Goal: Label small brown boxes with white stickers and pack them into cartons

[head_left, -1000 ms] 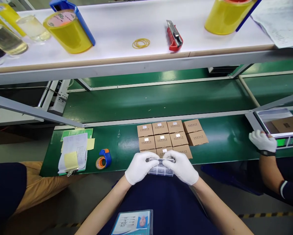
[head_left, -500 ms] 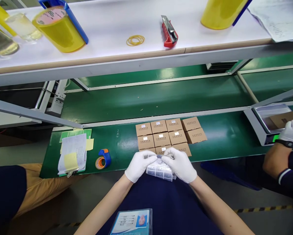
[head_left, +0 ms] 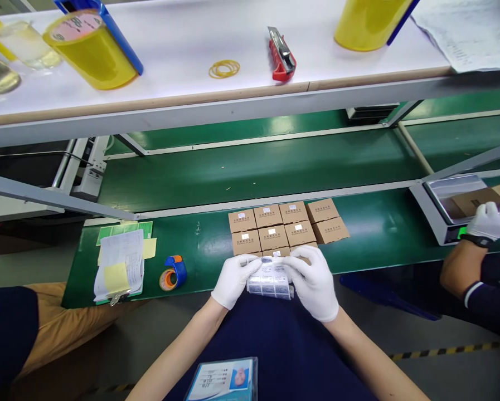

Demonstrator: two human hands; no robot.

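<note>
A sheet of silvery printed labels (head_left: 270, 283) hangs between my two white-gloved hands, just in front of the bench edge. My left hand (head_left: 235, 280) pinches its upper left corner between thumb and fingers. At the upper right, my right hand (head_left: 313, 281) is closed with thumb and fingers on the same sheet. Behind them stand several small brown cardboard boxes (head_left: 273, 238) in close rows, most with a small white sticker on top. The front boxes are partly hidden by my hands.
A tape dispenser (head_left: 173, 273) and a clipboard with papers (head_left: 120, 262) lie to the left. At right, a co-worker's gloved hand (head_left: 490, 220) holds a box over a scale (head_left: 436, 214). The shelf (head_left: 183, 61) above carries a red utility knife (head_left: 282, 55), rubber bands (head_left: 224, 69) and yellow tape rolls (head_left: 93, 53).
The label sheet has tilted and its lower edge has risen slightly. My right hand has turned and shifted a little along the sheet's edge. The whole view has drifted slightly.
</note>
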